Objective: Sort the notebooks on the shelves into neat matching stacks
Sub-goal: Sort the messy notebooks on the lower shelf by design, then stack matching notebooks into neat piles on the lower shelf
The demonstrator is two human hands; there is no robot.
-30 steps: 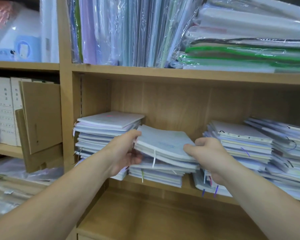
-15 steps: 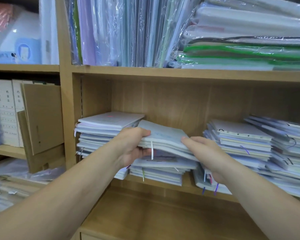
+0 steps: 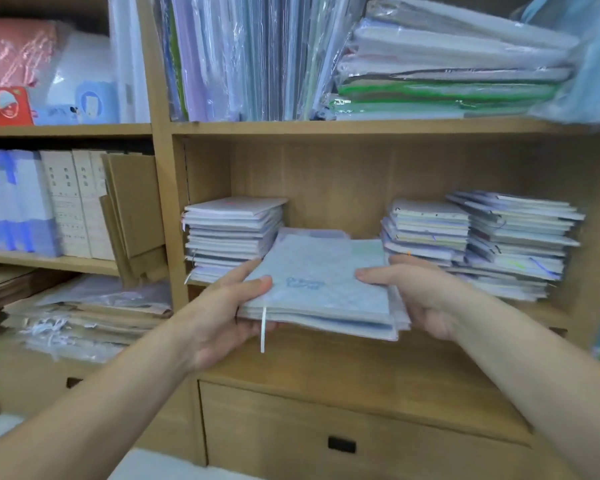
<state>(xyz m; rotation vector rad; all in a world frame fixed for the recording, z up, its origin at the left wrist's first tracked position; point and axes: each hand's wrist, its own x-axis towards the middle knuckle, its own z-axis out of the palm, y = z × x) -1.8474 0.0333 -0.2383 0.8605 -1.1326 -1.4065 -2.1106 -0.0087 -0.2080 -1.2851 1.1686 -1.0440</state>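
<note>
I hold a small pile of pale blue notebooks (image 3: pixel 321 285) in front of the middle shelf (image 3: pixel 499 311), lifted off it. My left hand (image 3: pixel 229 313) grips its left edge, thumb on top and fingers beneath. At the right edge my right hand (image 3: pixel 416 292) grips it the same way. A white ribbon marker (image 3: pixel 263 329) hangs from the pile's near side. On the shelf a tidy notebook stack (image 3: pixel 231 233) stands at the left, and two uneven stacks (image 3: pixel 426 233) (image 3: pixel 516 244) stand at the right. Behind the held pile lies more of the middle stack (image 3: pixel 312 233).
The shelf above holds upright plastic-wrapped folders (image 3: pixel 243 57) and flat wrapped packs (image 3: pixel 444 71). To the left stand cardboard pieces (image 3: pixel 132 209), white boxes (image 3: pixel 73 202) and bagged goods (image 3: pixel 84 313). Below is a wooden ledge (image 3: pixel 361 372) over a drawer (image 3: pixel 342 445).
Both hands have lifted the top part of the middle stack and drawn it out toward me, clear of the shelf. The view has pulled back and tilted down.
</note>
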